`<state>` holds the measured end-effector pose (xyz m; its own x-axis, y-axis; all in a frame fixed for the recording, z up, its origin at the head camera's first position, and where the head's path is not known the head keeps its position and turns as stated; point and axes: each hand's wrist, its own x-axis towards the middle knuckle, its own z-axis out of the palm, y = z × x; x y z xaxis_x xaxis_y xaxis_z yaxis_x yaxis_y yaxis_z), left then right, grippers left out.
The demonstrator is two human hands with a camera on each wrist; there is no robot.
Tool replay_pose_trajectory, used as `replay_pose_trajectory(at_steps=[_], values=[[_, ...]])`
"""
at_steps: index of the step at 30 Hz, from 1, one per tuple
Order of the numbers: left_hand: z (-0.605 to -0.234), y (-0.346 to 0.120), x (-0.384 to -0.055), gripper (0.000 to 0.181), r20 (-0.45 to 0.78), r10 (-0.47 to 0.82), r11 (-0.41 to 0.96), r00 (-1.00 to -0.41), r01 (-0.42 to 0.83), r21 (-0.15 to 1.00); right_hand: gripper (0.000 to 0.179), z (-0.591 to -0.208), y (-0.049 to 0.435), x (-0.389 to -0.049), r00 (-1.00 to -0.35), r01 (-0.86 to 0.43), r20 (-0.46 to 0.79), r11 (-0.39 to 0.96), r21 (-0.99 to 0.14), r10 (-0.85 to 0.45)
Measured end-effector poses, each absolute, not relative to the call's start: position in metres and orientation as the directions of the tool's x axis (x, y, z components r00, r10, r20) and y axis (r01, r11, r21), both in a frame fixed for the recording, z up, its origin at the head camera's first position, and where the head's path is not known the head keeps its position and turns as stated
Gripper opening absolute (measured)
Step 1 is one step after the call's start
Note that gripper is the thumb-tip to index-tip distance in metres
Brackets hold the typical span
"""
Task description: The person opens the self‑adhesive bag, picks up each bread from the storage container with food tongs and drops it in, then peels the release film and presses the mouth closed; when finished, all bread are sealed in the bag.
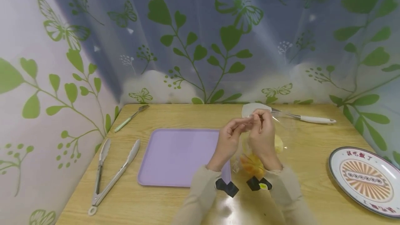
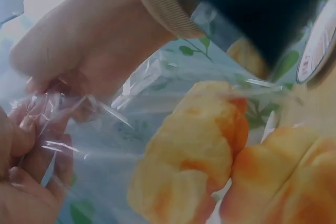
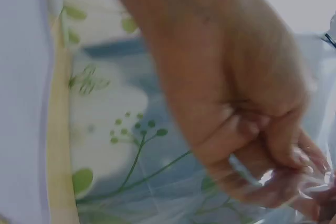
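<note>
Both hands meet at the gathered top of a clear plastic bag (image 2: 110, 153). My left hand (image 1: 228, 141) pinches the film with thumb and fingers. Close against it, my right hand (image 1: 262, 138) pinches the same crinkled film, its thumb uppermost. Inside the bag are golden-brown bread pieces: in the left wrist view, a knobbly bread piece (image 2: 189, 156) lies beside a rounded, creased bun (image 2: 289, 177). From the head, the forearms and right hand partly hide the bread (image 1: 251, 165). The right wrist view shows fingers on shiny film near its lower right corner, where the grip is partly cut off.
A purple tray (image 1: 179, 157) lies left of the hands, with metal tongs (image 1: 114, 180) spread beyond it. A green-handled utensil (image 1: 131, 118) is at the back left. Behind the hands rests a white-handled turner (image 1: 315, 119). A patterned plate (image 1: 365, 180) sits at the right.
</note>
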<state>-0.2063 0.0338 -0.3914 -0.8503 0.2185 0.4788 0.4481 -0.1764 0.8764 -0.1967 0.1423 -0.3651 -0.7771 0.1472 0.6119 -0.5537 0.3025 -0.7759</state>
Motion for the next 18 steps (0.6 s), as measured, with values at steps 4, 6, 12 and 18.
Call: replay_pose_trajectory(at_steps=[4,6,12,18], values=[[-0.3919,0.0342,-0.2072,0.025,0.461,0.176,-0.200,-0.870,0.427,0.882,0.015,-0.3618,0.1454,-0.1946,-0.796,-0.544,0.568,0.165,-0.823,0.208],[-0.3932,0.0333,-0.2079,0.027,0.474,0.158,-0.216,-0.866,0.438,0.873,0.019,-0.3614,0.1469,-0.1929,-0.767,-0.573,0.610,0.215,-0.791,0.201],[-0.3975,0.0305,-0.2102,0.029,0.518,0.157,-0.242,-0.841,0.476,0.846,0.048,-0.3636,0.1503,-0.1924,-0.617,-0.674,0.764,0.375,-0.637,0.188],[-0.3985,0.0309,-0.2102,0.029,0.514,0.156,-0.268,-0.844,0.464,0.844,0.043,-0.3667,0.1499,-0.1948,-0.546,-0.675,0.822,0.494,-0.547,0.163]])
